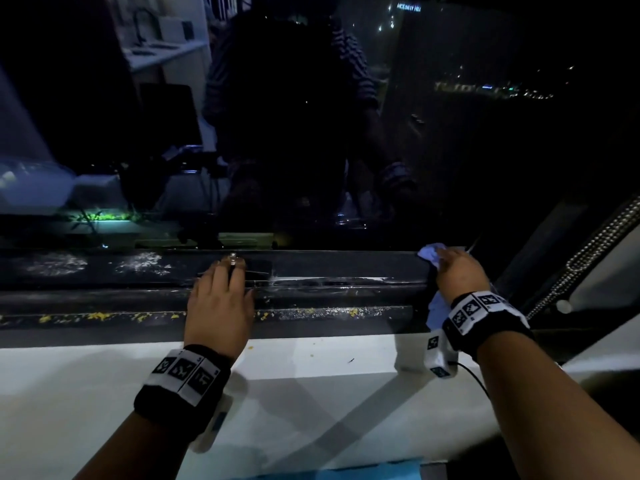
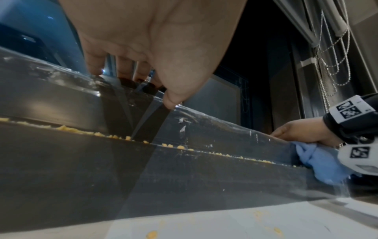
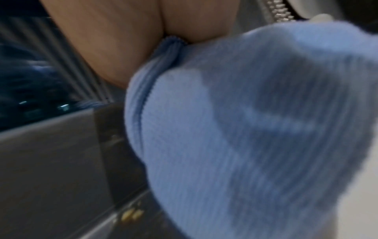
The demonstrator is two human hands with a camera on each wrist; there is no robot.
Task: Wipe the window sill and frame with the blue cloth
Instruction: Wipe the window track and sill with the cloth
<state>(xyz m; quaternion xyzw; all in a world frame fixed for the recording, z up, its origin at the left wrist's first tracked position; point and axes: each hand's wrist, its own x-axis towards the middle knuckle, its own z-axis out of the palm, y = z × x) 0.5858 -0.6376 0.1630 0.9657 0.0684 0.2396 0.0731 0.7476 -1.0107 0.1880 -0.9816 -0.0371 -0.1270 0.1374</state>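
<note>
- Dark night glass (image 1: 450,150) with distant city lights (image 1: 491,88) and a dim reflected room.
- Beaded blind chain (image 1: 588,258) hangs at the right edge.
- White ledge (image 1: 311,393) below, brightly lit.

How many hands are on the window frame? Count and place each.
2. Left hand rests midway along the window frame; right hand holds the blue cloth at its right end.

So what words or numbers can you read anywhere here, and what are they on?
"MCKINLEY HILL", my best reading: lit sign on a building outside the window, small and blurred.
Black-and-white wristband squares on the right hand's wrist: patterns, not words.
Tiny print beside the squares: too small to read.
Blue cloth, window frame: no writing.
</note>
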